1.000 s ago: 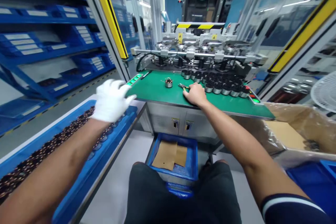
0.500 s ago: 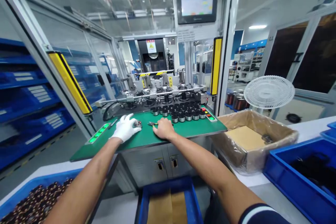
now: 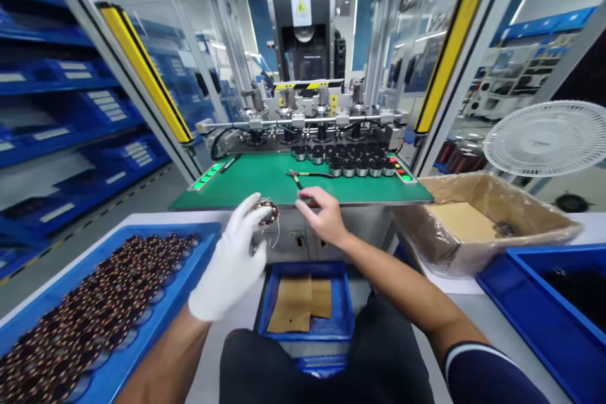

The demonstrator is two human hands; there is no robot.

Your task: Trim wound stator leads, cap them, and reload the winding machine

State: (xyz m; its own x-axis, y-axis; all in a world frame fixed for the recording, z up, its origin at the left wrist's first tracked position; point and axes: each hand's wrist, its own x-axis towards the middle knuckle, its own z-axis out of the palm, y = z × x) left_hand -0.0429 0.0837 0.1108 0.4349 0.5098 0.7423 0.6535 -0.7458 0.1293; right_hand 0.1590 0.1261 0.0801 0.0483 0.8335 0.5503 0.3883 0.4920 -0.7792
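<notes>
My left hand (image 3: 233,259), in a white glove, has its fingers closed round a motor stator (image 3: 267,211) with copper windings. Thin loose wire ends hang from the stator, which is held in front of the green work surface's near edge. My right hand (image 3: 324,214) is bare, its fingers apart and nothing visible in them. Just beyond its fingertips lies a pair of wire cutters (image 3: 307,175) with black and yellow handles, spread on the green mat (image 3: 237,186). Whether the fingertips touch the nearer handle, I cannot tell.
Several black-topped stators (image 3: 362,161) stand grouped at the machine's front. A blue tray (image 3: 208,237) of copper-wound stators is at left. To the right are a plastic-lined carton (image 3: 426,246), a blue bin (image 3: 516,290) and a white fan (image 3: 549,139). A blue crate (image 3: 348,303) sits below.
My left hand has lifted the stator off the mat and brought it towards me. My right hand has drawn back from the cutters, which stay on the mat. The view has tilted down.
</notes>
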